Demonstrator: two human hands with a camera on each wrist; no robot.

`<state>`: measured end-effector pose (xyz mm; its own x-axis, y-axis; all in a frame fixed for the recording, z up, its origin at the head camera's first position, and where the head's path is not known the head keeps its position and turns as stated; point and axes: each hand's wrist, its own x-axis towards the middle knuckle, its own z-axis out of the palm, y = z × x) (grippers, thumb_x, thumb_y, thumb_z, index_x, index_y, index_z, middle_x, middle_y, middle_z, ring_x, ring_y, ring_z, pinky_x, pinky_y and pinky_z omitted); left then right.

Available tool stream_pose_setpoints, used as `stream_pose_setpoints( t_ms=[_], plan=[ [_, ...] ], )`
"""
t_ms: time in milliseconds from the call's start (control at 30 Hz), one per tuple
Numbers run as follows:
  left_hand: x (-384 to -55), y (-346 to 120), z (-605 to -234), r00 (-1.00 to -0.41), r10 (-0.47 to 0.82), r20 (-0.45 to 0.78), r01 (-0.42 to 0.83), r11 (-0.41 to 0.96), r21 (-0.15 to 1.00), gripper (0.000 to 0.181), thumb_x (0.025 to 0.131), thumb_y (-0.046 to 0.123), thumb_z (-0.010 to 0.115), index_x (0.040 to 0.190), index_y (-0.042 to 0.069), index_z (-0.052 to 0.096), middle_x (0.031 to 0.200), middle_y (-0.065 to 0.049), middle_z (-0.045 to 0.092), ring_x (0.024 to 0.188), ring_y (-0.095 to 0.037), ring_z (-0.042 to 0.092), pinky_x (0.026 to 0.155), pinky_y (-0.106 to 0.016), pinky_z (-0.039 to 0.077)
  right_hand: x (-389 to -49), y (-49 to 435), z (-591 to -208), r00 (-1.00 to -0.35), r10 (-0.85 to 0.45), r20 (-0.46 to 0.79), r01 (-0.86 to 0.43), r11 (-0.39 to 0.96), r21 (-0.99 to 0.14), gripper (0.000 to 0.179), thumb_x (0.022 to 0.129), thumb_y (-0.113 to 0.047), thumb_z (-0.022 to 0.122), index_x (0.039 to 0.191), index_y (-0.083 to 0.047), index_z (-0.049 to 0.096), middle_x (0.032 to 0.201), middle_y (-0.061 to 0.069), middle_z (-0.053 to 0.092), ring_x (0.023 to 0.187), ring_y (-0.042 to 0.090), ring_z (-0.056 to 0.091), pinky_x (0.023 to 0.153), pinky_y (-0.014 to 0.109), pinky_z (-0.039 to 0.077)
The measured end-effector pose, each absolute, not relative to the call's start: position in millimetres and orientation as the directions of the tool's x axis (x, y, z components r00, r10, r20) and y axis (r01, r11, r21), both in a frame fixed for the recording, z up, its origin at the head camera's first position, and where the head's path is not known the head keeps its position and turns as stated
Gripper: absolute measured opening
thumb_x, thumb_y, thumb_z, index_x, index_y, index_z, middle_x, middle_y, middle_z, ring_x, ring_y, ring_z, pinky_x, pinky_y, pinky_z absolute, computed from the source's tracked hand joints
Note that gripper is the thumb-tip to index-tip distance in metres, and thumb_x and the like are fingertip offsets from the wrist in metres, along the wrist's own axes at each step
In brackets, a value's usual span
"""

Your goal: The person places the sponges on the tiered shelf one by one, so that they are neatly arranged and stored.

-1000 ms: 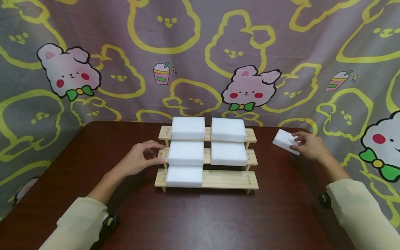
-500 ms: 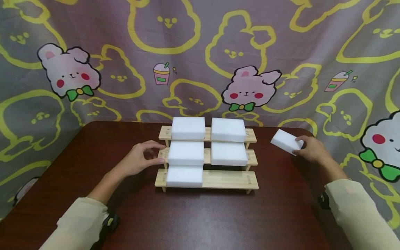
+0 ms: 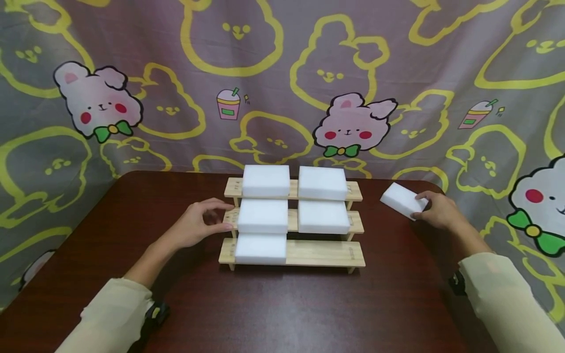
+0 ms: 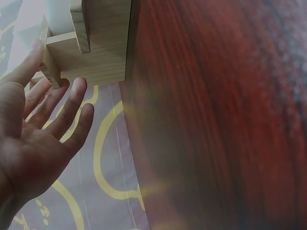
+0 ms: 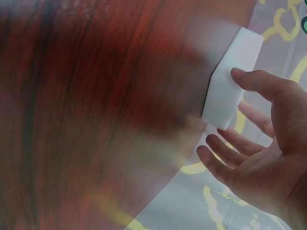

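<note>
A three-tier wooden stand point(image 3: 324, 253) stands mid-table with several white foam blocks point(image 3: 266, 180) on it. Two blocks lie on the top tier, two on the middle tier, and one on the left of the bottom tier. My left hand point(image 3: 194, 224) pinches the left end of the middle board between thumb and fingers; the left wrist view shows the thumb against the board's end point(image 4: 50, 69). To the right of the stand, my right hand point(image 3: 441, 210) grips the near right end of a loose foam block point(image 3: 400, 200). In the right wrist view its thumb presses this block's face point(image 5: 232, 91).
The dark reddish-brown table point(image 3: 282, 314) has its back edge against a curtain point(image 3: 273, 88) with a yellow-outlined cartoon pattern. A strip of table separates the stand from the loose block. The bottom board's right half shows bare wood.
The loose block has shifted slightly left. My right hand's fingers have moved from over the block to its right end. The left hand and stand stay put.
</note>
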<state>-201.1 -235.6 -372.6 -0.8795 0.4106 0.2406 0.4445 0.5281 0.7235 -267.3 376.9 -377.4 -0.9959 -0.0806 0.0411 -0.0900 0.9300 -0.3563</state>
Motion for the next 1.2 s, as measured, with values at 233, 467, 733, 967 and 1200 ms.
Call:
stream_pose_setpoints(
  t_ms=[233,467,733,967,1200],
  plan=[
    [-200.9,-235.7,-372.1,-0.88,0.409,0.24,0.443,0.529,0.724,0.04,0.089,0.011,0.084,0.125,0.001,0.072,0.119,-0.013,0.069,0.081,-0.015,0.065,0.069,-0.028,0.054,-262.1,372.5,-375.0,-0.996,-0.06,0.059,-0.077,0.927,-0.366,0.058,0.082,-0.021,0.085,0.124,0.008,0.058,0.107,0.033,0.063,0.094,0.045,0.056,0.079,0.055,0.045],
    [-201.0,-235.8,-372.0,-0.88,0.412,0.235,0.441,0.528,0.726,0.039,0.09,0.012,0.083,0.126,0.002,0.072,0.12,-0.013,0.069,0.082,-0.015,0.066,0.07,-0.029,0.054,-253.1,367.3,-369.6,-0.995,-0.065,0.072,-0.087,0.922,-0.378,0.063,0.082,-0.024,0.088,0.127,0.008,0.057,0.104,0.031,0.067,0.091,0.042,0.06,0.071,0.041,0.044],
    [-200.3,-235.5,-370.8,-0.885,0.404,0.23,0.433,0.535,0.726,0.04,0.089,0.012,0.084,0.126,0.001,0.072,0.119,-0.013,0.069,0.082,-0.016,0.065,0.07,-0.028,0.054,-247.8,360.0,-361.2,-0.994,-0.073,0.082,-0.099,0.915,-0.39,0.065,0.081,-0.027,0.089,0.128,0.007,0.058,0.117,0.036,0.062,0.096,0.045,0.058,0.068,0.038,0.045],
    [-200.3,-235.3,-371.7,-0.886,0.402,0.231,0.432,0.535,0.726,0.04,0.089,0.011,0.084,0.126,0.001,0.072,0.12,-0.013,0.069,0.081,-0.016,0.066,0.07,-0.029,0.054,-242.6,353.4,-357.4,-0.992,-0.103,0.072,-0.123,0.912,-0.392,0.062,0.08,-0.027,0.09,0.123,0.005,0.061,0.116,0.036,0.062,0.091,0.039,0.063,0.063,0.034,0.047],
    [-200.2,-235.0,-372.0,-0.885,0.403,0.234,0.435,0.532,0.727,0.04,0.088,0.011,0.084,0.126,0.001,0.072,0.12,-0.013,0.069,0.081,-0.016,0.066,0.07,-0.029,0.054,-240.6,346.7,-356.4,-0.983,-0.152,0.103,-0.18,0.902,-0.392,0.058,0.076,-0.025,0.092,0.117,0.004,0.064,0.104,0.027,0.066,0.085,0.033,0.063,0.066,0.035,0.046]
  ],
)
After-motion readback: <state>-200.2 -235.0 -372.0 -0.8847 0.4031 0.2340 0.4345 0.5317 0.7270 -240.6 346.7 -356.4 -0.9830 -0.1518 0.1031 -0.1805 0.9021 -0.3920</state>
